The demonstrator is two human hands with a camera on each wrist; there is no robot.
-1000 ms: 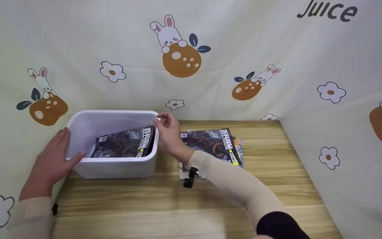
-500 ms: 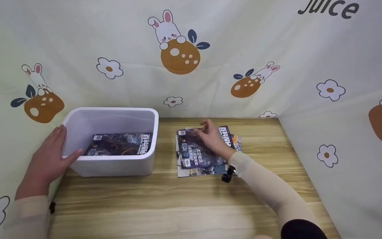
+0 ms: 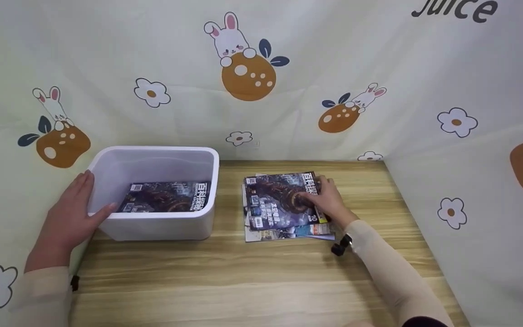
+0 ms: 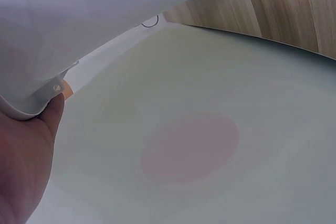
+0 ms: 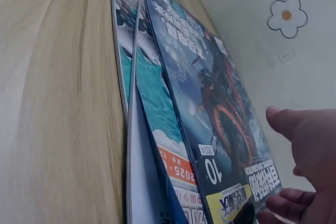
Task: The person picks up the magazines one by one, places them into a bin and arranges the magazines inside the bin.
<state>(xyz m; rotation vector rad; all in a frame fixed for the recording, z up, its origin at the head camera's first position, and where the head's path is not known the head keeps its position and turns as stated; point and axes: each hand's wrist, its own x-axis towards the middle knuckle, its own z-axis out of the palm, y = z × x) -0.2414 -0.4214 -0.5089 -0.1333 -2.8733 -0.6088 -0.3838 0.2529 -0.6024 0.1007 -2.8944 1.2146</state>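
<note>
My left hand [image 3: 68,211] holds the near left corner of a white plastic bin [image 3: 161,229], its thumb across the front rim and its fingers along the left side. A dark-covered magazine [image 3: 166,197] lies inside the bin. To the right, a matching magazine [image 3: 266,186] tops a stack on the wooden table. My right hand [image 3: 332,200] is at the stack's right edge, thumb over the top cover. In the right wrist view, a gap shows between the thumb [image 5: 281,121] and the cover, with the fingers low by the edge.
Beneath the top magazine, other magazines [image 3: 279,234] with lighter covers stick out toward the front. The wooden table [image 3: 243,281] meets a printed cloth backdrop [image 3: 288,127] behind and at both sides. Bin and stack stand apart.
My right hand has moved from the bin's right rim, across the stack, to its right edge. The magazine in the bin has settled flatter. My left hand has stayed on the bin.
</note>
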